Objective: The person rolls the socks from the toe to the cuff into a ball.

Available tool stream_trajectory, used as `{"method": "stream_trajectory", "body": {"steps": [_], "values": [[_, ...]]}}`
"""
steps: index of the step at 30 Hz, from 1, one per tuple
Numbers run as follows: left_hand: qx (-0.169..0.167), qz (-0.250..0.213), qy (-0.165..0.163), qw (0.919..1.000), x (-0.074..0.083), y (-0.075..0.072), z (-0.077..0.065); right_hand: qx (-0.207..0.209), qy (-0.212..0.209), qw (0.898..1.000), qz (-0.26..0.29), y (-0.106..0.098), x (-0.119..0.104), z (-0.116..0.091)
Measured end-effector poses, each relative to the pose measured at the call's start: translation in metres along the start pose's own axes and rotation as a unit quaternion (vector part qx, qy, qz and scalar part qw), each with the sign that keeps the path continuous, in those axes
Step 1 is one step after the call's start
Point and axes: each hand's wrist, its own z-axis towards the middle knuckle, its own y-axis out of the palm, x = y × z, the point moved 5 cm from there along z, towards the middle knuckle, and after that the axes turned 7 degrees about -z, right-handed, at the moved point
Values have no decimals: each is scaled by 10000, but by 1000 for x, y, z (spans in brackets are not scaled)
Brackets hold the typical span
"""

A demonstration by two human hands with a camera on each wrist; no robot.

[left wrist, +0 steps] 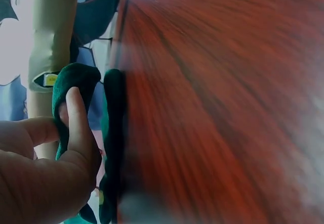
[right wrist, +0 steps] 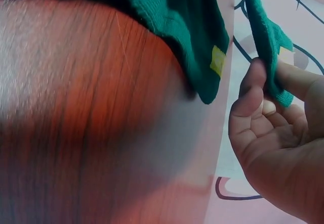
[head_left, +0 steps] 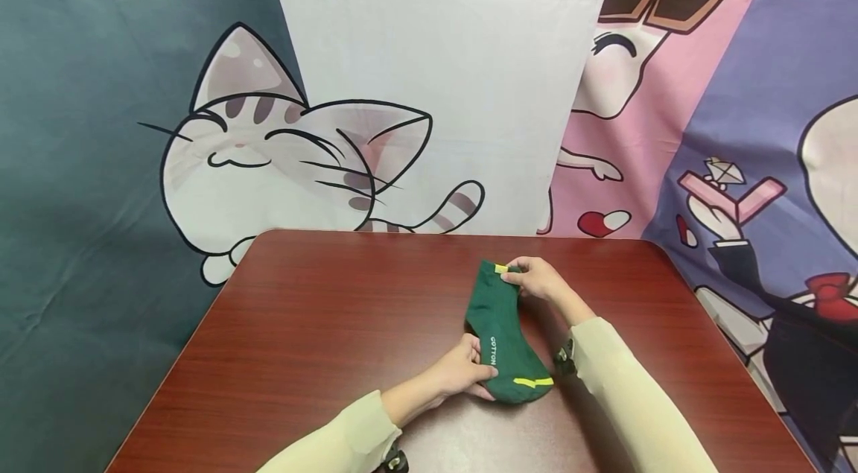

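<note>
A green sock (head_left: 499,316) with white lettering and yellow marks is held stretched out above the table, its cuff toward the far side. My right hand (head_left: 536,279) pinches the cuff corner between thumb and fingers. Near the heel and foot, my left hand (head_left: 462,369) grips the fabric, thumb on top. Below the held sock, a second green sock (left wrist: 114,123) lies on the table in the left wrist view, with a gap between the two. The right wrist view also shows its cuff with a yellow patch (right wrist: 217,61). From the head view it is mostly hidden.
The reddish-brown wooden table (head_left: 322,324) has rounded far corners. Behind it hangs a printed cloth backdrop (head_left: 442,33) with a cartoon cat and figures. A dark band with a device (head_left: 565,357) sits at the right sleeve.
</note>
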Motion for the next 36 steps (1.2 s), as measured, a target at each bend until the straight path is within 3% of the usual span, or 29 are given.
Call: {"method": "stream_trajectory", "body": {"steps": [15,23,29,32,34,36], "values": [[-66,-721,-120,9973,-9,16,11,54,-93,9996,-256,-3,6,1],[51,-680,-230,9974,-19,18,15,78,-149,9987,-480,6,10,6],[175,103,-152,9997,-15,17,9,64,-175,9983,-548,10,15,9],[199,1014,10,9947,-10,16,7,75,-207,9973,-701,11,16,9],[250,2032,162,9787,-6,15,5,107,-217,9961,-847,11,16,9],[310,3201,368,9461,-2,14,3,137,-265,9943,-1026,11,15,8]]}}
